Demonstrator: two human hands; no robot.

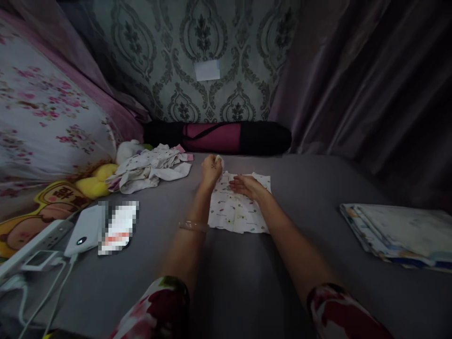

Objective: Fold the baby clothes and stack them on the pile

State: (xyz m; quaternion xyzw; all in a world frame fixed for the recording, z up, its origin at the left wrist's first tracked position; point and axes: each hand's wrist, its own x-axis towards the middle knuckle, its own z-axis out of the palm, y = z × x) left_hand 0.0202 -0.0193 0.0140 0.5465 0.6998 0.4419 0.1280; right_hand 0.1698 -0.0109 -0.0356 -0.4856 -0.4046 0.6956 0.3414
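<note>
A small white printed cloth [240, 214] lies spread on the grey bed sheet in front of me. My left hand [212, 168] is at its far left corner, fingers closed on a gathered bit of the cloth that is raised off the bed. Over the upper middle of the cloth is my right hand [246, 185], fingers stretched out, palm turned to the left; I cannot tell whether it touches the fabric. A clear bangle [193, 226] circles my left wrist.
A crumpled pile of light clothes [151, 167] lies at the left near yellow plush toys [97, 180]. Closer are a power bank [86, 230], a power strip [45, 242] and cables. Folded cloths [399, 233] lie right. A black and maroon bag [215, 137] lines the wall.
</note>
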